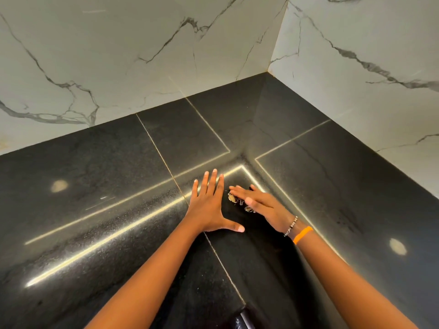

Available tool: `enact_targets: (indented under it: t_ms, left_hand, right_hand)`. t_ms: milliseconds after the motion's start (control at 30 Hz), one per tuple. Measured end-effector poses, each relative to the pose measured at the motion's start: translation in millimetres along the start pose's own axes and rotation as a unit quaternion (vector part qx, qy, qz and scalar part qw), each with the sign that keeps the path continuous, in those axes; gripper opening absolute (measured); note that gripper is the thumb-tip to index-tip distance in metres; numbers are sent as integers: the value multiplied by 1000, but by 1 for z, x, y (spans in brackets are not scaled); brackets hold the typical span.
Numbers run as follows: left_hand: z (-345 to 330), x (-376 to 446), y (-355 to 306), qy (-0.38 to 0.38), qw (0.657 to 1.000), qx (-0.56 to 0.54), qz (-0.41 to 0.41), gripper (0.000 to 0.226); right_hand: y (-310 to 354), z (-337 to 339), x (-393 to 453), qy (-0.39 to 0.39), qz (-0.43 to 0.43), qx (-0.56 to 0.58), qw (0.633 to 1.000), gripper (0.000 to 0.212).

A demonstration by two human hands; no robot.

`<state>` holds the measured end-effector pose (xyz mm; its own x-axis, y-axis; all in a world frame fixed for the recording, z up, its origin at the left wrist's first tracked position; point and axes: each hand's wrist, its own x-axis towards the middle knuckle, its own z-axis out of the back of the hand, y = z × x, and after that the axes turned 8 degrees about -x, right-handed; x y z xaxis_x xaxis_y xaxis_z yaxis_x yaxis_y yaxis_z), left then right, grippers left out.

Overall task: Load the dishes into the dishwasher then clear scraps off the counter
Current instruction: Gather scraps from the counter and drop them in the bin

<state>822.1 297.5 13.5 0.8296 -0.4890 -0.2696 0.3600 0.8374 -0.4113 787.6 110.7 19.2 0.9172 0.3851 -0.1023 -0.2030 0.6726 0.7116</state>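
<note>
Small pale-brown food scraps lie on the glossy black stone counter, in the corner area. My left hand lies flat on the counter just left of the scraps, fingers straight and spread, thumb pointing right. My right hand comes in from the right with straight fingers laid over the scraps, its edge against the counter. Part of the scraps is hidden under the right fingers. A beaded bracelet and an orange band sit on my right wrist.
White marble-patterned walls close the counter at the back and on the right, meeting in a corner. Thin pale joints cross the counter. A dark shiny object shows at the bottom edge between my forearms.
</note>
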Motion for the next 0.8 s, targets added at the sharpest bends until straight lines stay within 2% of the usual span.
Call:
enact_targets:
  t_ms: [33,100,167,233,333,433,567,633,700,733,800]
  left_hand:
    - [0,0,0,0,1000,-1,1,143]
    - [1,-1,-1,4,1000,-1,2,143]
    - [3,-3,-1,17,1000,-3,3,139]
    - [5,-5,-2,27,999,-18,2,124]
    - [1,-10,-15,40,996,-78,6,86]
    - [-7,-15,-31,58,992,-109,4,76]
    - [3,-13,-35,94,976,-196,7,64]
    - [10,-16,-37,78,958,-275,11,65]
    - [14,-20,-35,30,931,-363,25,83]
    - [17,-23,-32,6,911,-410,37,90]
    - [23,-29,-25,-42,864,-499,52,85]
  right_hand:
    - [3,1,-7,-48,-22,29,998,53]
    - [7,4,-22,-131,-101,-63,984,54]
    - [6,-5,-38,-98,-209,-246,941,73]
    - [10,-27,-53,-82,-266,-335,900,94]
    - [25,-57,-56,-126,-252,-348,894,109]
    - [28,-63,-41,-127,-245,-351,895,110]
    - [31,-61,-14,-124,-213,-367,897,97]
    - [31,-57,-6,-102,-209,-375,897,102]
    - [34,-53,-9,-105,-202,-357,906,108]
    - [36,-54,-14,-106,-188,-350,912,103]
    - [39,-63,-27,-95,-121,-376,914,83]
